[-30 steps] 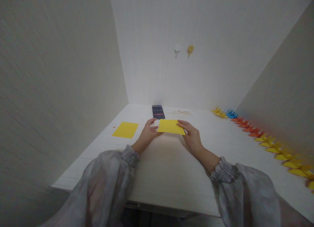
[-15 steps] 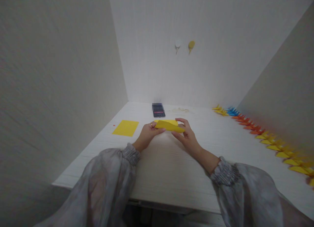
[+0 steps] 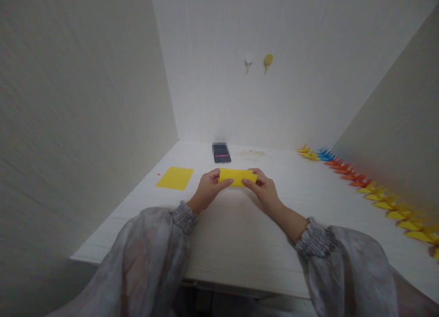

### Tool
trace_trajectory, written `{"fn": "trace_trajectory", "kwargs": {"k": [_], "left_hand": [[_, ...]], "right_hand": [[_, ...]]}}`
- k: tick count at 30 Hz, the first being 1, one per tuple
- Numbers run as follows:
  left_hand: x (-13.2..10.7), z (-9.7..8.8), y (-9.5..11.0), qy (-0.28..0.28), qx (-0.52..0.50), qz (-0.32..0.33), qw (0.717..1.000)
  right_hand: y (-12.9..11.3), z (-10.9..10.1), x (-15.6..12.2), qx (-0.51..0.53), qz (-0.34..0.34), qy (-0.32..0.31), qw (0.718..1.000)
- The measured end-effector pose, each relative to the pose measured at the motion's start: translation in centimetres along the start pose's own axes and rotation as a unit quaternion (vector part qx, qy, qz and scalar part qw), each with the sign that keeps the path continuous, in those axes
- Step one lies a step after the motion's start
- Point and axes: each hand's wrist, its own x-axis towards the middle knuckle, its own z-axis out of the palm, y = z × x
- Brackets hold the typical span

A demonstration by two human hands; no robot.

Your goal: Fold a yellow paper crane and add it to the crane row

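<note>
A folded sheet of yellow paper [image 3: 236,176] is held level between my two hands, above the middle of the table. My left hand [image 3: 210,187] pinches its left end, thumb on the near face and fingers behind. At the other end my right hand [image 3: 265,189] grips it the same way, its thumb on the lower front face. The fingers behind the paper are mostly hidden. To the left, a flat square sheet of yellow paper [image 3: 175,178] lies on the table.
Beyond my hands a dark phone [image 3: 222,156] lies near the back wall. A row of folded paper figures [image 3: 372,189] in yellow, blue and orange runs along the right side of the white table [image 3: 247,244]. Two hooks [image 3: 268,60] are on the back wall.
The paper was bent open in a slanting fold; now it is a flat, even strip facing me. My right hand's fingers have closed in on its right end.
</note>
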Motion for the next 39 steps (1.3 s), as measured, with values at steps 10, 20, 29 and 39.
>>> {"fn": "trace_trajectory", "kwargs": {"k": [10, 20, 29, 39], "left_hand": [[0.26, 0.29, -0.08, 0.024, -0.03, 0.031, 0.999], [0.3, 0.09, -0.25, 0.027, -0.032, 0.032, 0.999], [0.31, -0.03, -0.34, 0.02, -0.028, 0.031, 0.999], [0.36, 0.27, -0.33, 0.013, -0.034, 0.007, 0.999]], "right_hand": [[-0.22, 0.36, -0.06, 0.127, 0.105, 0.054, 0.985], [-0.48, 0.67, 0.09, 0.139, 0.088, 0.103, 0.981], [-0.73, 0.59, 0.07, 0.158, 0.108, 0.092, 0.977], [-0.26, 0.53, 0.1, 0.186, 0.116, 0.102, 0.97]]}}
